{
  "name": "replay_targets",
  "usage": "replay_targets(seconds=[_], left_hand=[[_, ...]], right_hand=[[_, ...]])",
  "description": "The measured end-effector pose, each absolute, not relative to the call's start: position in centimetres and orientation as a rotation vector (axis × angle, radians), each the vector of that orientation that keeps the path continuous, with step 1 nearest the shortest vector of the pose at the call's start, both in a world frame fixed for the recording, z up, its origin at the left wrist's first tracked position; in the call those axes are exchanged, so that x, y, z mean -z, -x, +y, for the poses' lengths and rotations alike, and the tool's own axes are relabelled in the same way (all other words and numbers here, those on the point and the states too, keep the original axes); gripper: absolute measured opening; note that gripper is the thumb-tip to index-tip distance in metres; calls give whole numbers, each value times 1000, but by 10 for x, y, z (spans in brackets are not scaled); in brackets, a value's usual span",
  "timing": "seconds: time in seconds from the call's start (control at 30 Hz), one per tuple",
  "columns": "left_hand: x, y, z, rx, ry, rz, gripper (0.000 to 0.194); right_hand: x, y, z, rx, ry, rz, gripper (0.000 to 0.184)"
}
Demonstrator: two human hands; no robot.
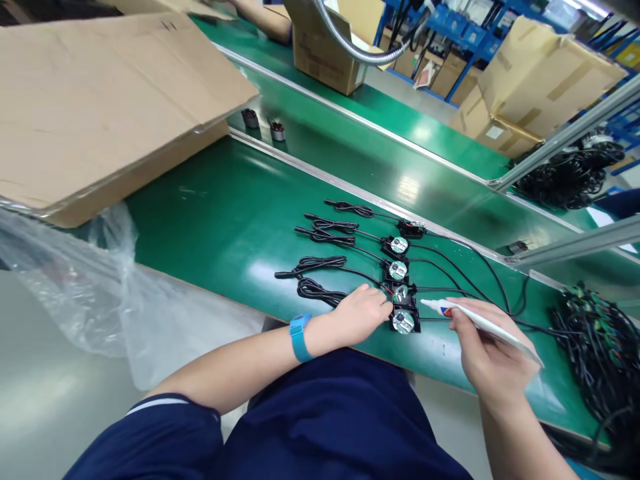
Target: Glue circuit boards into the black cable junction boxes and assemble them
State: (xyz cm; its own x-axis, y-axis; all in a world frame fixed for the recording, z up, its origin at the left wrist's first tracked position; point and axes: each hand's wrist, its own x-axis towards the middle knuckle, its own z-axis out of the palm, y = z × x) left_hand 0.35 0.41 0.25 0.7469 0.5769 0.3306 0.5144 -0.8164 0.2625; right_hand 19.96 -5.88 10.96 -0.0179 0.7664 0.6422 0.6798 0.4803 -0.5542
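Several small black housings with round circuit boards stand in a column on the green bench, black cables running out both sides. My left hand (364, 311), with a teal wristband (300, 337), has its fingers closed at the left edge of the nearest black housing (404, 321); its fingertips are partly hidden. In my right hand (495, 353) is a white glue tube (493, 325), held between thumb and fingers. The tube's narrow nozzle points left, close to the second-nearest housing (401, 294). Coiled black cables (320, 291) lie left of the housings.
A large cardboard box (115, 100) fills the bench's left end, with clear plastic film (135, 300) hanging below. A heap of black cables (600, 353) lies at right. Beyond the metal rail sit small motor-like parts (277, 130), another carton (325, 53) and another person's arm (265, 19).
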Motion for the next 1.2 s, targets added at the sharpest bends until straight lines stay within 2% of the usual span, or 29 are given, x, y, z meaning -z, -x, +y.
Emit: replay_targets(seconds=[0.2,0.47,0.8,0.9,1.03,1.2], left_hand=[[-2,0,-2,-711,-2863,915,12],[-4,6,1,-723,-2874,908,16],[-3,5,0,-677,-2832,940,21],[-3,6,-2,-664,-2823,949,19],[-2,14,-4,-699,-2809,975,17],[7,30,-3,-780,-2813,1023,23]], right_hand=[[-117,-194,-58,-218,1266,-1877,24],[-85,-194,-60,-432,1224,-2157,27],[-84,-200,-55,-444,1213,-2269,27],[-97,-201,-57,-363,1243,-2168,27],[-119,-197,-39,-82,1211,-1998,28],[-127,-159,44,74,922,-2233,42]])
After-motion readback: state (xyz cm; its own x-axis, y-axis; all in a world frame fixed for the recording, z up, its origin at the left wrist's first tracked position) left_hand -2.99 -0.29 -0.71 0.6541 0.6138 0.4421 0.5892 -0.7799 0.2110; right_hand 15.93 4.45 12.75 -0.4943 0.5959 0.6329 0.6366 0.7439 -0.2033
